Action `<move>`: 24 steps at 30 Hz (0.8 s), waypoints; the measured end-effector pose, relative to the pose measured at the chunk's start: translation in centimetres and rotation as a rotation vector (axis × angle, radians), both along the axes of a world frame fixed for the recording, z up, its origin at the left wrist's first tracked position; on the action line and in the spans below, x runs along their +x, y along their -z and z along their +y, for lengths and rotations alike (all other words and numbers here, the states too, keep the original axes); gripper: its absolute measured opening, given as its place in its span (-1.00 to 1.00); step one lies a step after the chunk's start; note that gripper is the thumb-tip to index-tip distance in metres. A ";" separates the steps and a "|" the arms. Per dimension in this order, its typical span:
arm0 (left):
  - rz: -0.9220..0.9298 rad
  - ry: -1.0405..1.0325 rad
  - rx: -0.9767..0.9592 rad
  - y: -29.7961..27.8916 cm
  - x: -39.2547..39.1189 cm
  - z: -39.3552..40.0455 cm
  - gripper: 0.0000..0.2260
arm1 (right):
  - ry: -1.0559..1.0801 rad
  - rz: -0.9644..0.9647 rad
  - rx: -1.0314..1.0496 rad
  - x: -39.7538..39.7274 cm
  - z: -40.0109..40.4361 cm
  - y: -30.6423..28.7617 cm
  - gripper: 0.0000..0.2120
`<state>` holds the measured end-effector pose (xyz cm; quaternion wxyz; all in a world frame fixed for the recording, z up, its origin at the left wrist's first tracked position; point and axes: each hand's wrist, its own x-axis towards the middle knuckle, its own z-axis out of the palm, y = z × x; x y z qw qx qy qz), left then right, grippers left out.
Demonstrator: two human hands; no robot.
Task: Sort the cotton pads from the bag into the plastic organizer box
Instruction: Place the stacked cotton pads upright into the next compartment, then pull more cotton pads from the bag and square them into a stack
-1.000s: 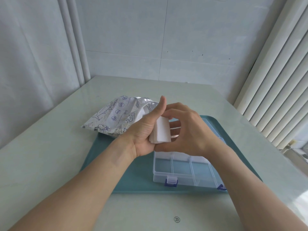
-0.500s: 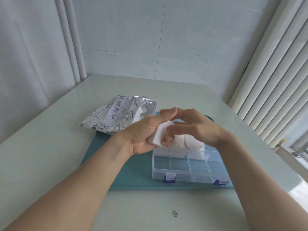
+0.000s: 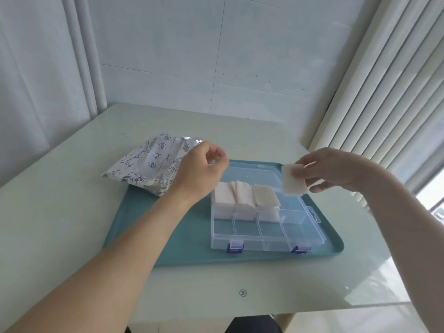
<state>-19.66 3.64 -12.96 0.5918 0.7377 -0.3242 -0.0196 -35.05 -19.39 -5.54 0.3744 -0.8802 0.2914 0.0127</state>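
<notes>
The clear plastic organizer box (image 3: 266, 227) sits open on the teal tray (image 3: 168, 236), its near row of compartments bare and the far row's left three stacked with cotton pads (image 3: 245, 195). The right hand (image 3: 334, 171) pinches a small stack of pads (image 3: 293, 180) above the box's far right corner. The left hand (image 3: 199, 171), fingers loosely curled and holding nothing, hovers beside the foil bag (image 3: 149, 164) at the tray's far left edge.

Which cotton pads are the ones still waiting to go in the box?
Find the teal tray on the pale table; a clear organizer box sits on it. At the box's far right corner, the right hand pinches a small white stack of pads in the air. The other pads already lie in compartments.
</notes>
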 end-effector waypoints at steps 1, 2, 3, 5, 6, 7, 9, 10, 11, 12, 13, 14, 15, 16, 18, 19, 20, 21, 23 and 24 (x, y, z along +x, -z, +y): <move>0.016 0.037 0.037 0.1 0.0 -0.1 -0.93 | 0.017 0.040 -0.012 -0.3 -0.3 0.2 -0.89; 0.007 0.061 0.090 0.3 -0.2 -0.1 -0.93 | 0.018 0.078 -0.008 -0.4 -0.3 0.4 -0.90; -0.020 0.081 0.147 0.4 -0.3 -0.2 -0.91 | 0.012 0.109 -0.002 -0.6 -0.2 0.7 -0.89; -0.054 0.121 0.229 0.7 -0.5 -0.4 -0.87 | 0.007 0.135 -0.015 -0.7 0.1 1.2 -0.89; -0.054 0.137 0.261 0.9 -0.6 -0.5 -0.85 | 0.013 0.131 -0.034 -0.7 0.4 1.6 -0.88; -0.052 0.147 0.291 1.0 -0.6 -0.5 -0.83 | 0.022 0.121 -0.057 -0.6 0.5 1.8 -0.88; -0.048 0.148 0.349 1.3 -0.6 -0.5 -0.82 | 0.046 0.100 -0.103 -0.4 0.8 2.0 -0.90; -0.048 0.149 0.371 1.4 -0.6 -0.5 -0.81 | 0.064 0.090 -0.122 -0.3 0.9 2.0 -0.90; -0.052 0.147 0.386 1.5 -0.5 -0.5 -0.81 | 0.083 0.082 -0.135 -0.2 1.0 2.0 -0.91; -0.056 0.143 0.392 1.6 -0.5 -0.5 -0.81 | 0.101 0.078 -0.148 0.0 1.2 2.0 -0.90; -0.059 0.140 0.390 1.6 -0.5 -0.5 -0.82 | 0.117 0.077 -0.168 0.1 1.2 2.2 -0.90; -0.058 0.140 0.386 1.5 -0.5 -0.4 -0.82 | 0.126 0.078 -0.201 0.3 1.3 2.4 -0.89; -0.058 0.142 0.385 1.5 -0.5 -0.4 -0.82 | 0.131 0.079 -0.246 0.4 1.3 2.7 -0.88; -0.060 0.146 0.387 1.4 -0.5 -0.4 -0.82 | 0.133 0.084 -0.299 0.5 1.3 2.9 -0.87; -0.065 0.153 0.392 1.5 -0.5 -0.4 -0.82 | 0.117 0.123 -0.405 0.6 1.7 2.9 -0.88; -0.068 0.155 0.396 1.5 -0.5 -0.3 -0.83 | 0.096 0.149 -0.450 0.7 2.0 2.7 -0.88; -0.071 0.157 0.398 1.5 -0.6 -0.3 -0.83 | 0.076 0.176 -0.488 0.9 2.4 2.6 -0.87; -0.074 0.157 0.398 1.5 -0.6 -0.3 -0.83 | 0.061 0.200 -0.526 1.1 2.7 2.5 -0.85; -0.080 0.159 0.400 1.5 -0.6 -0.4 -0.84 | 0.052 0.236 -0.590 1.4 3.2 2.7 -0.78; -0.083 0.161 0.403 1.5 -0.7 -0.4 -0.83 | 0.054 0.248 -0.609 1.6 3.4 2.9 -0.73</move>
